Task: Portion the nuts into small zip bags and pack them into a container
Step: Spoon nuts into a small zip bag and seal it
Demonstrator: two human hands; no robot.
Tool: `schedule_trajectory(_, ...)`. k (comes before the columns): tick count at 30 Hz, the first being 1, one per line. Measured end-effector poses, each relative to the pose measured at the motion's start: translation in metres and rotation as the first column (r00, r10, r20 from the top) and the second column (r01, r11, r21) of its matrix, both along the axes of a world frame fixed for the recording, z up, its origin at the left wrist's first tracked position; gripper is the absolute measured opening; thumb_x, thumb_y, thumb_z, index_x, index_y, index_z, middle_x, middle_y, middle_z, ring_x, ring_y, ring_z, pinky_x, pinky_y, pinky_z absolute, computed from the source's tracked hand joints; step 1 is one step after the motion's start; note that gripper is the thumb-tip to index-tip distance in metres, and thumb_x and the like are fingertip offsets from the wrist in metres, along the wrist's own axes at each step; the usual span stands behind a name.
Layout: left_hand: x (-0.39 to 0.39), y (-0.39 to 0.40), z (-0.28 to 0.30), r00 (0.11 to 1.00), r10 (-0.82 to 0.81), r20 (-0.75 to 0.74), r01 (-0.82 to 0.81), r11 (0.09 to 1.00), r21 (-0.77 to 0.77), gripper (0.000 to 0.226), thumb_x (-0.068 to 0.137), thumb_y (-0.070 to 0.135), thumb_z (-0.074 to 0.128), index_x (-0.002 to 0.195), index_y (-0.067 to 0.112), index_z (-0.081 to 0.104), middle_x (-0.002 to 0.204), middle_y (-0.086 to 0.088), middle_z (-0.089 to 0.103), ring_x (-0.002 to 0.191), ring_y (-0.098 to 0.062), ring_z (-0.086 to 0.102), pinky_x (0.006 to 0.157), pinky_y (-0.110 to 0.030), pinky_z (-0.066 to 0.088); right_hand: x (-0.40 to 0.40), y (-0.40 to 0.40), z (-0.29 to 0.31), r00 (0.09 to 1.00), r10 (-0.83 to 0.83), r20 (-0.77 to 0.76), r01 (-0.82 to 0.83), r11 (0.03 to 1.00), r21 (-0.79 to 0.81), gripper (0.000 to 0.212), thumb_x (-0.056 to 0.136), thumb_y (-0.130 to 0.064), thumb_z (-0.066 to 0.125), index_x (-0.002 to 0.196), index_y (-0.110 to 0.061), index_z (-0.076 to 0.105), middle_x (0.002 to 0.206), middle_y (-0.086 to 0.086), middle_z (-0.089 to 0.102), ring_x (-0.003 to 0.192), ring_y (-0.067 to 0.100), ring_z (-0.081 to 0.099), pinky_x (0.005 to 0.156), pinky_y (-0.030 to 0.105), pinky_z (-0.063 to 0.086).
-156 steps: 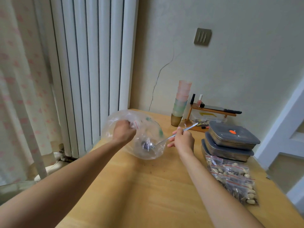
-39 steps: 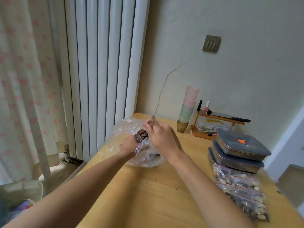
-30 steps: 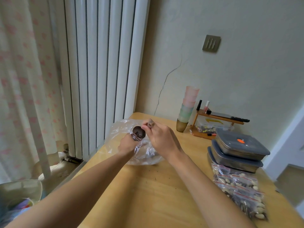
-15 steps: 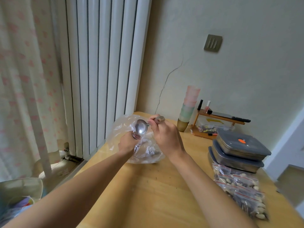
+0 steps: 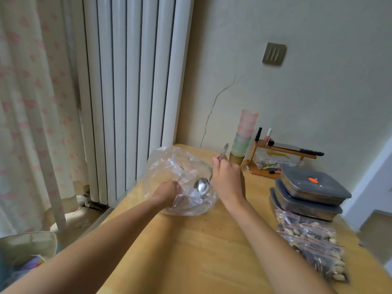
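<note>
**Spoon poised over the big bag's mouth**

The large clear plastic bag (image 5: 169, 177) slumps on the wooden table (image 5: 201, 251), few nuts visible inside. Your left hand (image 5: 167, 193) grips its crumpled plastic low down. Your right hand (image 5: 228, 179) fists the spoon (image 5: 202, 185), handle tilted up-right, empty bowl hanging down-left between both hands. Filled zip bags (image 5: 311, 240) lie well right, before stacked containers (image 5: 307, 192).

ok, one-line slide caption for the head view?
Left hand grips clear plastic bag while right hand holds a spoon at its mouth.
</note>
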State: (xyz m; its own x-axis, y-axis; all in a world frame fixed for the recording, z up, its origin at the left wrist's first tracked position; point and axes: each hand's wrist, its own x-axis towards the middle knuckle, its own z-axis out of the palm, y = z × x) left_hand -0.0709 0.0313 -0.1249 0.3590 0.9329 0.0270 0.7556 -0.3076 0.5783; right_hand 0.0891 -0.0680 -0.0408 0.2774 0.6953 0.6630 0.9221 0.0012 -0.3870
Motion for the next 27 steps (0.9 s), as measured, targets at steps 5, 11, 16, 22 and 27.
schedule_trajectory(5, 0.013, -0.005, -0.007, 0.989, 0.032, -0.145, -0.036, 0.999, -0.03, 0.033, 0.1, 0.037, 0.051, 0.11, 0.008, 0.063, 0.115, -0.016, 0.067, 0.106, -0.033, 0.063, 0.084, -0.035, 0.049, 0.013, -0.006, -0.013, 0.996, -0.081, -0.026, 0.079, 0.992, -0.094, 0.039, 0.111, -0.032, 0.037, 0.083, -0.012, 0.056, 0.07, 0.005, 0.054, 0.065, 0.03, 0.056, 0.058, 0.033, 0.036)
schedule_trajectory(11, 0.028, 0.0, -0.014, 0.979, 0.089, -0.186, -0.114, 0.985, -0.128, 0.055, 0.098, 0.058, 0.036, 0.143, 0.03, 0.049, 0.146, -0.008, 0.051, 0.126, -0.035, 0.054, 0.096, -0.036, 0.043, 0.023, -0.013, -0.021, 0.997, -0.042, -0.058, 0.033, 0.988, -0.148, 0.037, 0.111, -0.032, 0.038, 0.082, -0.021, 0.058, 0.068, 0.005, 0.056, 0.067, 0.031, 0.06, 0.058, 0.032, 0.037)
schedule_trajectory(16, 0.036, -0.007, -0.007, 0.98, 0.144, -0.138, -0.168, 0.969, -0.182, 0.045, 0.083, 0.045, 0.067, 0.109, 0.009, 0.061, 0.103, -0.009, 0.066, 0.098, -0.031, 0.064, 0.086, -0.034, 0.053, 0.029, -0.017, -0.025, 0.997, -0.007, -0.072, -0.003, 0.992, -0.126, 0.04, 0.11, -0.033, 0.036, 0.08, -0.02, 0.058, 0.065, 0.005, 0.06, 0.062, 0.029, 0.064, 0.055, 0.038, 0.051)
schedule_trajectory(22, 0.042, 0.02, -0.026, 0.964, 0.265, 0.036, -0.246, 0.931, -0.27, 0.03, 0.092, 0.038, 0.061, 0.098, 0.009, 0.055, 0.108, -0.017, 0.065, 0.093, -0.032, 0.056, 0.087, -0.037, 0.048, 0.037, -0.019, -0.029, 0.994, -0.099, -0.055, 0.094, 0.991, -0.091, 0.047, 0.11, -0.033, 0.038, 0.078, -0.007, 0.062, 0.065, 0.009, 0.061, 0.06, 0.03, 0.061, 0.052, 0.034, 0.039)
schedule_trajectory(27, 0.041, 0.033, -0.03, 0.975, 0.221, -0.009, -0.217, 0.946, -0.243, 0.039, 0.093, 0.04, 0.061, 0.113, 0.006, 0.058, 0.118, -0.018, 0.064, 0.1, -0.033, 0.059, 0.089, -0.038, 0.048, 0.035, -0.016, -0.03, 0.993, -0.079, -0.086, 0.078, 0.997, -0.01, 0.045, 0.11, -0.03, 0.042, 0.082, -0.004, 0.066, 0.066, 0.011, 0.062, 0.059, 0.029, 0.06, 0.052, 0.032, 0.038)
